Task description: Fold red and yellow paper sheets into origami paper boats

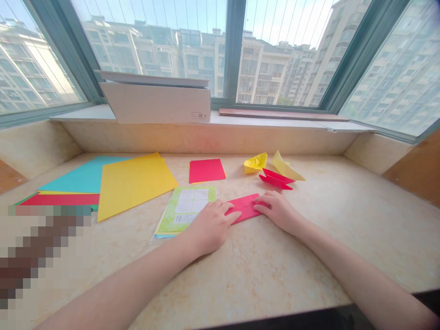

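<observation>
A folded piece of red paper (244, 208) lies on the marble sill top (275, 266) in front of me. My left hand (209, 225) rests on its left end, fingers curled down and pressing. My right hand (279, 210) presses on its right end with the fingers flat and close together. Just beyond the hands sit a folded red paper boat (276, 179), a small yellow folded boat (255, 162) and another yellow folded shape (286, 167).
A green-and-white paper pack (185, 206) lies left of my left hand. Beyond it lie a red square sheet (205, 170), a large yellow sheet (132, 181), and teal (82, 176) and red (62, 199) sheets. A white cardboard box (156, 101) stands on the window ledge.
</observation>
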Tool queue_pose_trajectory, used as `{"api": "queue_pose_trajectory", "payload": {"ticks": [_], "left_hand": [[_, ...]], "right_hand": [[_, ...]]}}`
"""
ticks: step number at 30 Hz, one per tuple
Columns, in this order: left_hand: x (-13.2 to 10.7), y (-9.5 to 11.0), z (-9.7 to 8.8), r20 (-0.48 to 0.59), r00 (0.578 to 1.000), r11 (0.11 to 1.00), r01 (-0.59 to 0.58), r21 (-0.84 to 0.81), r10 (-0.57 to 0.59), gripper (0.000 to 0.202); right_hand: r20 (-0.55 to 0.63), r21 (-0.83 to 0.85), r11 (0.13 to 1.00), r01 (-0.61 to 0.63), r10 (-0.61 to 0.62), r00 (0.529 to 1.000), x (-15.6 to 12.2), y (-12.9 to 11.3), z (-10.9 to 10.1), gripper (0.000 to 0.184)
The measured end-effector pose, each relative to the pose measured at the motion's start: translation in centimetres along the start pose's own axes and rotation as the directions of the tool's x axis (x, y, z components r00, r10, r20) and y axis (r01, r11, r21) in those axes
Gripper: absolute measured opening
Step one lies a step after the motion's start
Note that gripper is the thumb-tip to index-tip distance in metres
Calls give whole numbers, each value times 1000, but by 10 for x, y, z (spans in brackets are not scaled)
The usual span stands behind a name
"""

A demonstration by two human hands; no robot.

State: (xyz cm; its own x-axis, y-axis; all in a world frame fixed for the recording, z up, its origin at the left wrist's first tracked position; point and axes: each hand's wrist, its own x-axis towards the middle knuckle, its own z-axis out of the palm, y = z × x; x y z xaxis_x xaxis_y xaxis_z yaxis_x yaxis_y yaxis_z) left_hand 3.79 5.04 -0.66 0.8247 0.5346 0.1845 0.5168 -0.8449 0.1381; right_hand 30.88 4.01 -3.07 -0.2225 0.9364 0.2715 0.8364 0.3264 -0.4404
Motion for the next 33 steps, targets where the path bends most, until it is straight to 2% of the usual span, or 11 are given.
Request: {"api": "queue_pose_trajectory", "payload": {"ticks": [4, 10, 16, 24, 33], "left_hand": [[2, 4, -4, -18, 1000, 1000, 12, -19, -13, 36], [4, 8, 0, -11, 999, 997, 40, 61, -40, 45], [3, 9, -1, 0, 999, 995, 47, 86, -47, 42], [2, 9, -2, 74, 996, 989, 31, 141, -42, 52], [-8, 10, -6, 159, 986, 995, 26, 100, -41, 65]], "right_hand": [[0, 0, 1000, -6, 6, 1000, 0, 1, 2, 16], [10, 32, 999, -10, 10, 1000, 1, 0, 1, 17], [-2, 50, 998, -33, 33, 999, 2, -3, 0, 18], [-6, 30, 998, -59, 60, 998, 2, -2, 2, 19], [-18, 23, 998, -56, 56, 998, 1, -1, -3, 25]]}}
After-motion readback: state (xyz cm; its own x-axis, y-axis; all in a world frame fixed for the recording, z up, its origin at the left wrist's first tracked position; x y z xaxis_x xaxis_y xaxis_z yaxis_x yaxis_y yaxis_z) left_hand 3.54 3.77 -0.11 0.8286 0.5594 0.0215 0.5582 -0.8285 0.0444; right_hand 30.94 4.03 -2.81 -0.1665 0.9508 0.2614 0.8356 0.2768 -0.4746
